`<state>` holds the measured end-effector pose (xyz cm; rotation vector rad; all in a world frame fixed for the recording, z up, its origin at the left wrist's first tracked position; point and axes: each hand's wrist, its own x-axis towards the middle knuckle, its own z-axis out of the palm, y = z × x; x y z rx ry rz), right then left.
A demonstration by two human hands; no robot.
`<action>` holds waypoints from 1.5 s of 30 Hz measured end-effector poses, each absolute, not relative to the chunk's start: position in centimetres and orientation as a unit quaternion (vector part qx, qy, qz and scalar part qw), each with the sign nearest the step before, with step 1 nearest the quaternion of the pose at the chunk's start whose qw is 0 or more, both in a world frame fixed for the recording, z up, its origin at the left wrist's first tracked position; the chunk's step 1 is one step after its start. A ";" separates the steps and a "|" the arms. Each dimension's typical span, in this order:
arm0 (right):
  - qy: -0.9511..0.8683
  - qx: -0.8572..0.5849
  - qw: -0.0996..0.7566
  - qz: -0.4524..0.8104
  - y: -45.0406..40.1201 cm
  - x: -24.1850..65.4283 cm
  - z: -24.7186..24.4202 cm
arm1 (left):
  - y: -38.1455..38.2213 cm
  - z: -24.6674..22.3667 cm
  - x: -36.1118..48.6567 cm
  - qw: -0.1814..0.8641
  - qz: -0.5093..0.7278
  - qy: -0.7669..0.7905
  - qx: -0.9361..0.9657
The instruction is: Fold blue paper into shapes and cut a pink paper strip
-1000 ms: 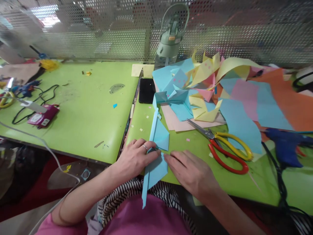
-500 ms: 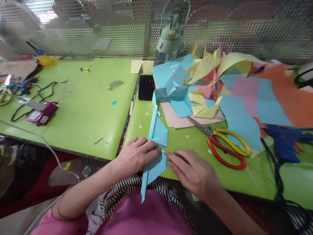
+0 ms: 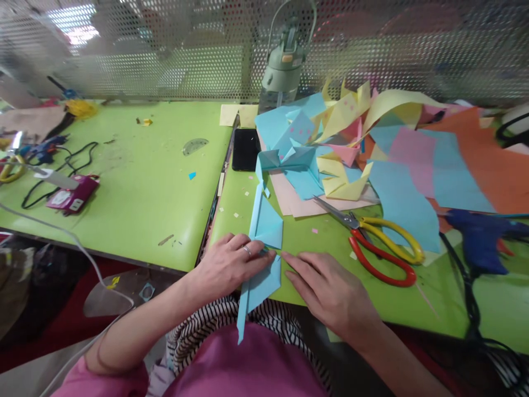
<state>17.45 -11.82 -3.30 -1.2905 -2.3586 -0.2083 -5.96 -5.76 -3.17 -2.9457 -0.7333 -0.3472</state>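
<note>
My left hand (image 3: 233, 259), a ring on one finger, lies across a folded light-blue paper piece (image 3: 268, 223) and holds it down at the table's front edge. The fingers hide the middle of the paper, and its narrow folded strip reaches past the edge over my lap. Just right of the paper is my right hand (image 3: 330, 286), its fingers stretched out and nothing visible in them. Its fingertips are a small gap from the paper's right edge. Farther right lie scissors (image 3: 355, 223) with one red and one yellow handle, blades slightly apart.
Folded blue paper (image 3: 303, 171), yellow paper (image 3: 347, 179) and orange sheets (image 3: 491, 154) are heaped behind. A phone (image 3: 245, 150) and a water bottle (image 3: 285, 71) stand near the mesh partition (image 3: 165, 49). A blue glue gun (image 3: 479, 237) lies right; a purple power box (image 3: 72, 194) left.
My right fingertips have come off the paper's right edge and moved slightly right. My left hand keeps its place on the paper.
</note>
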 end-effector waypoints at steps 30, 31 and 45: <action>-0.861 -0.447 0.183 -0.157 -11.9 16.7 -3.7 | -6.2 -3.7 -5.8 0.073 -0.184 -0.273 -0.941; -0.862 -0.446 0.185 -0.157 -11.9 16.7 -3.7 | -6.2 -3.7 -5.8 0.072 -0.187 -0.271 -0.941; -0.863 -0.442 0.187 -0.156 -11.7 16.8 -3.8 | -6.2 -4.0 -5.8 0.073 -0.189 -0.285 -0.937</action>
